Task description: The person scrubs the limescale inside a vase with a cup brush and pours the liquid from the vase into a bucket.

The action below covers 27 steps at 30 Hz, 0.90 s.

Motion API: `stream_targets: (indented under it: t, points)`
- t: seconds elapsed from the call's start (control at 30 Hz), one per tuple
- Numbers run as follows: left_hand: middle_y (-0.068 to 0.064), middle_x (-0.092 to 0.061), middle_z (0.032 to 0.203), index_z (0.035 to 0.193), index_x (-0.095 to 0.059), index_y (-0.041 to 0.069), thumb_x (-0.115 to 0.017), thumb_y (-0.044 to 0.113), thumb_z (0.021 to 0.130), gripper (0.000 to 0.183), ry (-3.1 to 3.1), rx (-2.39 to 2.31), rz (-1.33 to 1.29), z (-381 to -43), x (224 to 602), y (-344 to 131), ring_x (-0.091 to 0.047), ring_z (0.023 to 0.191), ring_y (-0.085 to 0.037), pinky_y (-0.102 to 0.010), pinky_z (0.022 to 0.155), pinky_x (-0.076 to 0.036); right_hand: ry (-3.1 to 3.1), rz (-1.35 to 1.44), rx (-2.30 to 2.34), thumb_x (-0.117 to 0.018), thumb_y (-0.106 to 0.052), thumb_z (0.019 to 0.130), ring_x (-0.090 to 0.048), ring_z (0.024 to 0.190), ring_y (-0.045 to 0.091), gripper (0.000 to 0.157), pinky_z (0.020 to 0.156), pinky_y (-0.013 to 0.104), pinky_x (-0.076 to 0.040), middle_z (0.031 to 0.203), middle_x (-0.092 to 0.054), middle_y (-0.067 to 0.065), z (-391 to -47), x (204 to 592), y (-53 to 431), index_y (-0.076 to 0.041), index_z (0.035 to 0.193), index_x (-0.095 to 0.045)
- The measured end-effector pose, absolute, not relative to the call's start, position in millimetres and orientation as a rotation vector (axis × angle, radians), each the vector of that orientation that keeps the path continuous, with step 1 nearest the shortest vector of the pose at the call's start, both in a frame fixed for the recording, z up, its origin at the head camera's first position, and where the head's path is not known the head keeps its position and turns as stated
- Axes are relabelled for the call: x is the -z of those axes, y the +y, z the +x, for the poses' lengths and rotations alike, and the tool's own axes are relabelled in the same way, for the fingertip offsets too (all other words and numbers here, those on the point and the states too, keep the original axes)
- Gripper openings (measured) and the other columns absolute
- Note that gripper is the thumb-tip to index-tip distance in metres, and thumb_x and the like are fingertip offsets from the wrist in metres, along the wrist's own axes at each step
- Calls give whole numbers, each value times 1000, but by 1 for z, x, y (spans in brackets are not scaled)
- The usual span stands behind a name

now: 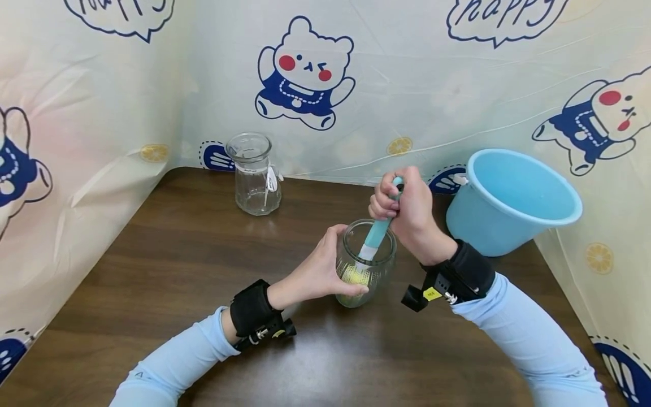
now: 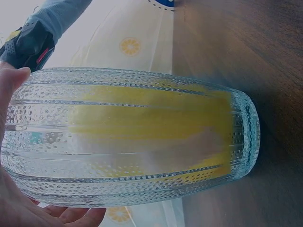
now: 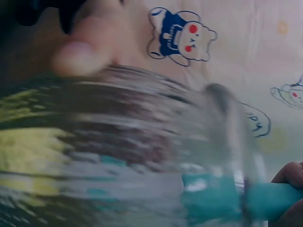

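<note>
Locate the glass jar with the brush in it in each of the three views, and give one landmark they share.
Head: the jar stands at centre on the table, left hand round it.
Left wrist: the jar fills the frame, lying sideways, base to the right.
Right wrist: the jar is a blurred mass across the left and middle.
Shared landmark: the yellow sponge inside it.

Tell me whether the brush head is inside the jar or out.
Inside: the brush runs down through the glass jar mouth, its yellow head at the bottom.

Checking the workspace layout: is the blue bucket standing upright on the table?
No, the blue bucket is tilted, its open mouth leaning toward the right hand.
</note>
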<state>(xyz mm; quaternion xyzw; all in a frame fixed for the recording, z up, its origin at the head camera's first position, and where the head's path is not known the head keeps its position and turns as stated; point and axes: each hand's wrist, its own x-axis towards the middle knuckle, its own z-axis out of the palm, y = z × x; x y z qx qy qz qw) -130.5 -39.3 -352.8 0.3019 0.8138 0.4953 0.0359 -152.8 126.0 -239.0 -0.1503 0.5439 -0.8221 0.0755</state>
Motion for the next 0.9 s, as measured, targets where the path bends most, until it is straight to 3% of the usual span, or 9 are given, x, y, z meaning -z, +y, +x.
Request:
stream_targets:
  t: [0.2,0.43,0.9]
  points:
    - [-12,-36,127,133,-22,2,-83,28,61,98,2484,-1498,911,-130,353,-39,-41,111,-21,-36,92,-38,1629,-451,2500,-14,-9,87,-17,40,14,35,46,31,-13,47,-18,-1,-151,234,127,-13,54,-24]
    - [-15,-36,127,133,-22,2,-84,29,60,99,2493,-1504,899,-129,352,-41,-39,113,-22,-37,93,-36,1520,-445,2628,-10,-7,80,-14,41,12,32,46,27,-10,48,-15,-2,-149,200,138,-14,54,-26]
    - [-12,-34,129,134,-21,2,-83,29,61,100,2480,-1480,854,-129,351,-41,-39,113,-22,-38,94,-37,1371,-325,2840,-9,-8,82,-15,38,10,32,45,24,-10,47,-17,-2,-144,176,153,-12,55,-25]
